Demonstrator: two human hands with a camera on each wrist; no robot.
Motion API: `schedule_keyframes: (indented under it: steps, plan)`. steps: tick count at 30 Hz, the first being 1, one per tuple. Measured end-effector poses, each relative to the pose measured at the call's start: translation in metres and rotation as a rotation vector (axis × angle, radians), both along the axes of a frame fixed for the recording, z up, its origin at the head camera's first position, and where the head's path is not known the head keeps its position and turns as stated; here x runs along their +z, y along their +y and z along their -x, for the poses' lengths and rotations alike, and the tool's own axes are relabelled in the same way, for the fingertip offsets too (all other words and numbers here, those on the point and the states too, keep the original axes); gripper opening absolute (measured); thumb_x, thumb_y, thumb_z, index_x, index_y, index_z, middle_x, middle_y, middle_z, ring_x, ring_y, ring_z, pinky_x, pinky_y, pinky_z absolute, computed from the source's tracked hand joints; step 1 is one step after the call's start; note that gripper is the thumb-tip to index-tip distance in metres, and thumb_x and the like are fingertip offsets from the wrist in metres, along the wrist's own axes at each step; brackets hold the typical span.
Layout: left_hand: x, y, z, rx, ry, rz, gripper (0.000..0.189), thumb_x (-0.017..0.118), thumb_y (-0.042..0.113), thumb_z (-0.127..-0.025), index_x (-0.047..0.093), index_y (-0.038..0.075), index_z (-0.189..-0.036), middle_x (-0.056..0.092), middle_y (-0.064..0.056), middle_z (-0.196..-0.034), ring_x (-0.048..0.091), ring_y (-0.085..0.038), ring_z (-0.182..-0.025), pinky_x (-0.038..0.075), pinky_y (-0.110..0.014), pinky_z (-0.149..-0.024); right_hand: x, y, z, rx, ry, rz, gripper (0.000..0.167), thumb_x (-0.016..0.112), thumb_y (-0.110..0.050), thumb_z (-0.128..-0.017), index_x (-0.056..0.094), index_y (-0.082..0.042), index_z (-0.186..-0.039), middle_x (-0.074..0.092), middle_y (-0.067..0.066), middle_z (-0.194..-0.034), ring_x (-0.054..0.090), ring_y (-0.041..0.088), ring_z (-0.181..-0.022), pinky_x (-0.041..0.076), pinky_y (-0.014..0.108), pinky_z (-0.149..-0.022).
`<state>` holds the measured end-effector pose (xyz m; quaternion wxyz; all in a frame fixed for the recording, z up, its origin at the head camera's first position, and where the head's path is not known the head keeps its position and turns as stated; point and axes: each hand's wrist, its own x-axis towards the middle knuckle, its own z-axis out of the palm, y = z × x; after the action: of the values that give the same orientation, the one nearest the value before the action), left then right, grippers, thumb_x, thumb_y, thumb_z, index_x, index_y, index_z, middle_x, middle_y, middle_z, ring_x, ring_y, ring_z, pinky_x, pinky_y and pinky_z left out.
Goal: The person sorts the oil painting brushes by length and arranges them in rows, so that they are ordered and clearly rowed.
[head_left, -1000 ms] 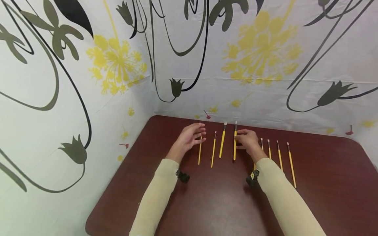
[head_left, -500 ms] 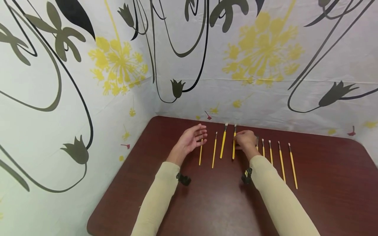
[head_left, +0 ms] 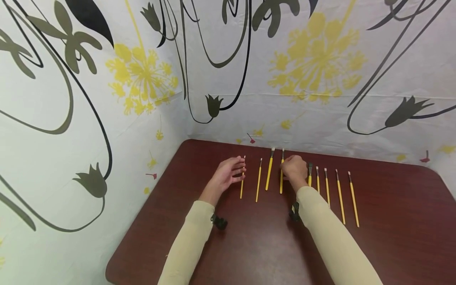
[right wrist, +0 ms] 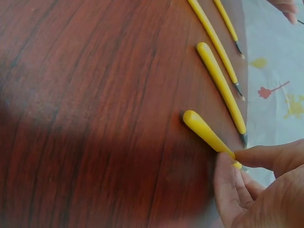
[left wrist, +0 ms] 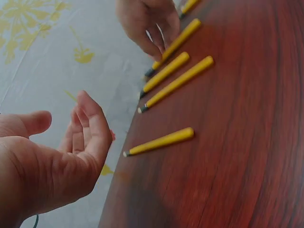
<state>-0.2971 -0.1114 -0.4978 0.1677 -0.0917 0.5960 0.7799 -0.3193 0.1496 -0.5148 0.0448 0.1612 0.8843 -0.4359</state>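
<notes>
Several yellow-handled paintbrushes lie in a row on the dark red-brown table, bristles toward the wall. My right hand pinches one paintbrush between thumb and fingers, plainly seen in the right wrist view, where its rounded handle end sticks out toward the table. Its ferrule is partly hidden by the fingers there. My left hand hovers with loosely bent fingers beside the leftmost thin paintbrush and holds nothing. Between the hands lie a thin paintbrush and a thicker one.
Right of my right hand are several more paintbrushes, among them a dark-bristled one and the rightmost one. The table has rounded corners. A white patterned cloth rises behind its far edge and along the left.
My right hand has shifted slightly left with the paintbrush, uncovering the dark-bristled one. My left hand has drawn back slightly, so the leftmost paintbrush's tip now shows.
</notes>
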Motion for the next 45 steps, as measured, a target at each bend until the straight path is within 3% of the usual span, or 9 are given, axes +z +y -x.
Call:
schedule_keyframes:
  steps: [3,7,12,16,25,32,39,43,45]
  plan:
    - [-0.002,-0.002,0.000,0.005,0.021,0.124,0.033,0.065,0.032,-0.106,0.069,0.005,-0.124,0.070,-0.005,-0.106,0.070,-0.020,-0.096,0.066,-0.034,-0.079,-0.001,0.000,0.001,0.005,0.004,-0.020,0.021,0.061,-0.020,-0.101,0.058,-0.012,-0.082,0.069,0.008,-0.080,0.074,0.021,-0.061,0.062,0.034,-0.053]
    - [-0.004,-0.004,0.000,-0.003,0.023,0.257,0.029,0.070,0.034,-0.104,0.071,0.011,-0.121,0.071,-0.008,-0.111,0.071,-0.020,-0.099,0.068,-0.034,-0.080,-0.002,0.002,0.000,0.006,0.001,-0.044,0.015,0.064,-0.023,-0.099,0.066,-0.008,-0.098,0.071,0.010,-0.090,0.072,0.019,-0.061,0.061,0.032,-0.053]
    - [-0.009,-0.007,0.001,-0.014,0.022,0.301,0.030,0.070,0.033,-0.103,0.070,0.011,-0.124,0.070,-0.011,-0.117,0.071,-0.021,-0.100,0.068,-0.033,-0.079,0.000,0.003,-0.002,0.009,0.006,-0.057,0.030,0.068,-0.030,-0.099,0.067,-0.006,-0.117,0.074,0.018,-0.107,0.070,0.017,-0.061,0.059,0.031,-0.054]
    - [-0.012,-0.007,0.001,-0.015,0.040,0.333,0.028,0.071,0.031,-0.103,0.070,0.010,-0.123,0.069,-0.011,-0.119,0.071,-0.026,-0.105,0.068,-0.033,-0.078,0.003,0.003,-0.005,0.016,0.053,-0.082,0.035,0.069,-0.034,-0.100,0.066,-0.006,-0.120,0.075,0.017,-0.103,0.068,0.017,-0.059,0.055,0.034,-0.056]
    - [-0.012,-0.002,0.000,-0.033,0.072,0.406,0.025,0.073,0.029,-0.102,0.070,0.011,-0.118,0.071,-0.016,-0.123,0.072,-0.029,-0.107,0.069,-0.037,-0.078,0.012,0.000,-0.018,0.055,0.160,-0.097,0.038,0.065,-0.039,-0.102,0.069,-0.010,-0.126,0.076,0.015,-0.114,0.070,0.026,-0.082,0.052,0.036,-0.066]
    - [-0.007,0.010,-0.004,-0.060,0.109,0.399,0.026,0.072,0.029,-0.102,0.069,0.010,-0.121,0.069,-0.024,-0.133,0.071,-0.034,-0.110,0.069,-0.037,-0.079,0.016,0.009,-0.038,0.078,0.265,0.029,0.035,0.064,-0.038,-0.104,0.070,-0.012,-0.126,0.077,0.014,-0.115,0.074,0.023,-0.076,0.061,0.030,-0.062]
    - [-0.001,0.026,-0.010,-0.098,0.140,0.388,0.028,0.073,0.032,-0.102,0.069,0.012,-0.121,0.069,-0.023,-0.134,0.073,-0.031,-0.107,0.067,-0.032,-0.073,0.023,0.032,-0.063,0.100,0.308,0.149,0.038,0.063,-0.040,-0.106,0.067,-0.012,-0.131,0.074,0.017,-0.121,0.072,0.011,-0.085,0.069,0.046,-0.073]
    - [-0.002,0.028,-0.013,-0.084,0.160,0.463,0.027,0.074,0.030,-0.101,0.069,0.011,-0.120,0.074,-0.018,-0.125,0.072,-0.035,-0.107,0.065,-0.035,-0.073,0.023,0.043,-0.079,0.123,0.303,0.195,0.038,0.063,-0.040,-0.107,0.064,-0.012,-0.132,0.072,0.017,-0.120,0.068,0.002,-0.083,0.069,0.046,-0.075]
    - [-0.004,0.028,-0.015,-0.063,0.188,0.552,0.029,0.076,0.028,-0.100,0.070,0.009,-0.122,0.074,-0.015,-0.120,0.071,-0.035,-0.103,0.062,-0.037,-0.074,0.022,0.045,-0.084,0.127,0.296,0.222,0.037,0.064,-0.039,-0.106,0.063,-0.012,-0.132,0.071,0.018,-0.121,0.069,0.000,-0.082,0.069,0.045,-0.074]
